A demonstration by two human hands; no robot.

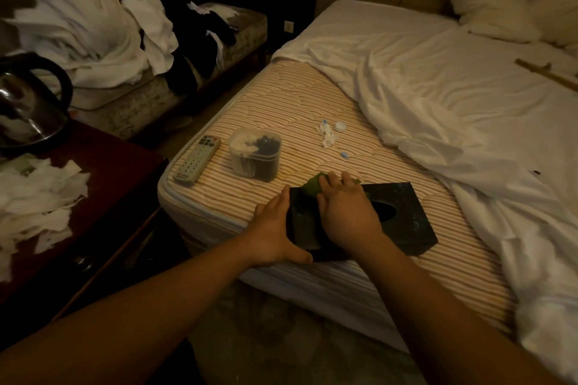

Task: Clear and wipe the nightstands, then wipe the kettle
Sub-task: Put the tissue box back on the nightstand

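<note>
A dark square tissue box (403, 216) with an oval slot lies flat on the striped mattress (281, 97) near its front corner. My left hand (272, 228) holds the box's left side, thumb along its near edge. My right hand (347, 212) presses a green cloth (314, 185) onto the box's top with the fingers fairly straight. The dark wooden nightstand (103, 194) stands at the left, with a heap of torn white tissue (37, 200) on it. The shiny kettle (28, 103) with a black handle sits at the nightstand's far left.
On the mattress lie a grey remote (198, 159), a clear lidded container (255, 153), small white wrappers and a cap (328, 131) and a blue pill-like piece (344, 154). A rumpled white sheet (453, 109) covers the right side. A second bed piled with linen (90, 28) stands behind.
</note>
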